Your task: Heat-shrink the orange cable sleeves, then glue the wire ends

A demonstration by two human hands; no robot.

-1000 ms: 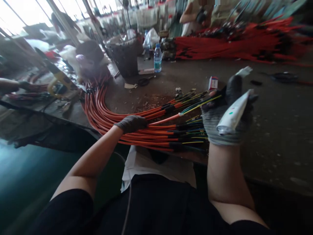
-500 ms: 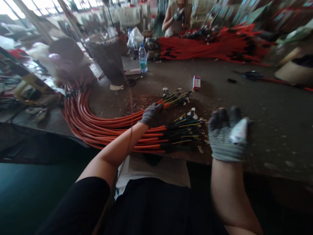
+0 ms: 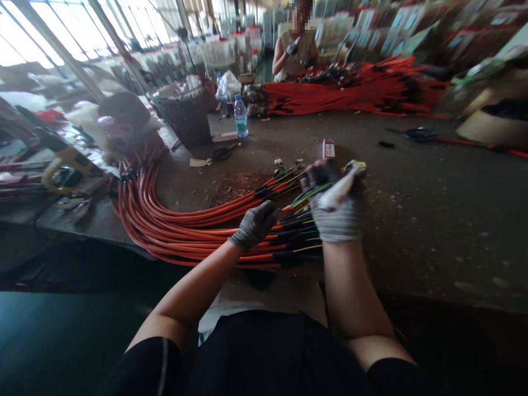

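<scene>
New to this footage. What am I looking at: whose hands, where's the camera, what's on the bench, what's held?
There is no machine here. A person wears the camera on the head, so the single view looks forward and down at that person's own two gloved hands.

The left hand rests on a bundle of orange cables that curves across a dark workbench. The cable ends are stripped to thin coloured wires.

The right hand is at those wire ends and grips a white tool; it is too blurred to identify.

Further back on the bench are a water bottle, a small red and white box, a dark basket and a second pile of red cables. Another person works at that pile; those hands are not the wearer's.
</scene>
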